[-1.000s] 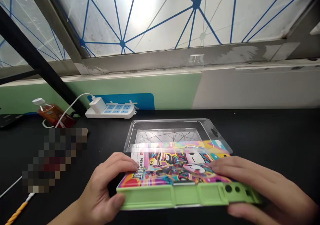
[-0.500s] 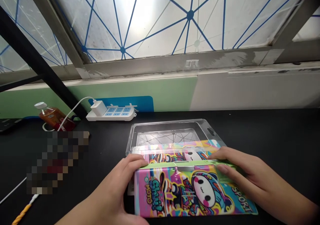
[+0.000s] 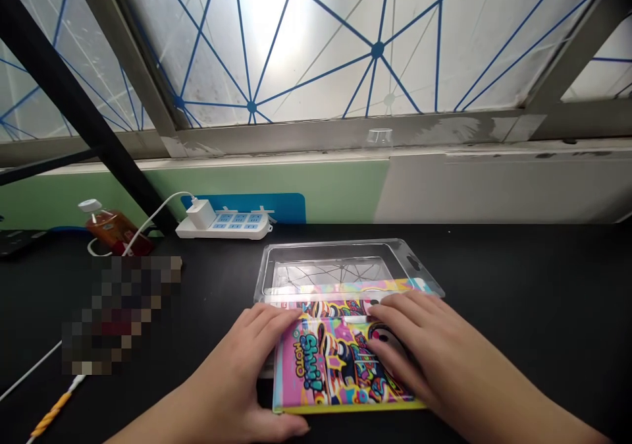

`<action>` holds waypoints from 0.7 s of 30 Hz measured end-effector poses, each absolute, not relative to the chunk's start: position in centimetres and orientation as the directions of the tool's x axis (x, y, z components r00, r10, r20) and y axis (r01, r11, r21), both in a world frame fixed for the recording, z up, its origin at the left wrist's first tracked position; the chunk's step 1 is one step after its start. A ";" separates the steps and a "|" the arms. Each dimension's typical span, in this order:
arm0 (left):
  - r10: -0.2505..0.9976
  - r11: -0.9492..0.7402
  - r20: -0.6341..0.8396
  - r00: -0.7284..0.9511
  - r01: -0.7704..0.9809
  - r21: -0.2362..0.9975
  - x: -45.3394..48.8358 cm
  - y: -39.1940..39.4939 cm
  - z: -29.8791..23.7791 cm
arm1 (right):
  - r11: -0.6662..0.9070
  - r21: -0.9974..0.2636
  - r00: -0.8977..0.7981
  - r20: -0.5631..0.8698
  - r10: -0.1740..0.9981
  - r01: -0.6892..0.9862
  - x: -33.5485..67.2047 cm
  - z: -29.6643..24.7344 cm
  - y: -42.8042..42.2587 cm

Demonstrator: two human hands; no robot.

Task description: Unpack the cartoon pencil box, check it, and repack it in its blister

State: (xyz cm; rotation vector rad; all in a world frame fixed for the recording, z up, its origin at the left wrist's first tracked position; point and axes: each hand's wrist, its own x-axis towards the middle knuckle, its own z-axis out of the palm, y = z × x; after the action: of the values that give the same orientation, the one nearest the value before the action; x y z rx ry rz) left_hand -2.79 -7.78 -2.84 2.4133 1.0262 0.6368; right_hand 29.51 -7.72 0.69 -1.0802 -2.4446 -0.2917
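A colourful pencil case with cartoon print and "MOTO" lettering lies at the front of the desk, its yellow lower edge facing me. My left hand holds its left end, fingers over the top and thumb along the near edge. Across the right half lies my right hand, its thumb on the printed face and its fingers at the far edge. That hand covers much of the cartoon figure. Just behind is a clear plastic tray, with a printed piece partly under its near side.
A white power strip with a plugged-in charger lies by the wall. Left of it a bottle of reddish-brown drink leans over. A blurred-out object with a cable sits at left. Black desk surface extends to the right.
My right hand has moved left across the pencil case and now covers the cartoon face. The case's top face looks flatter, and its green far edge no longer shows. My left hand stays on the left end.
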 end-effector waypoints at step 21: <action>0.832 -0.523 0.246 0.497 0.557 0.644 -2.9 -8.4 -3.6 | 0.767 0.033 -0.561 0.702 0.438 0.641 27.9 1.7 -9.7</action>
State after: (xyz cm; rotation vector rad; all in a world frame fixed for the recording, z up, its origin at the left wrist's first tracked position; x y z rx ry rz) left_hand -2.87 -8.44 -3.56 2.2554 1.1419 0.7482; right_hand 27.86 -9.73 1.72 -0.8008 -2.2560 -0.3726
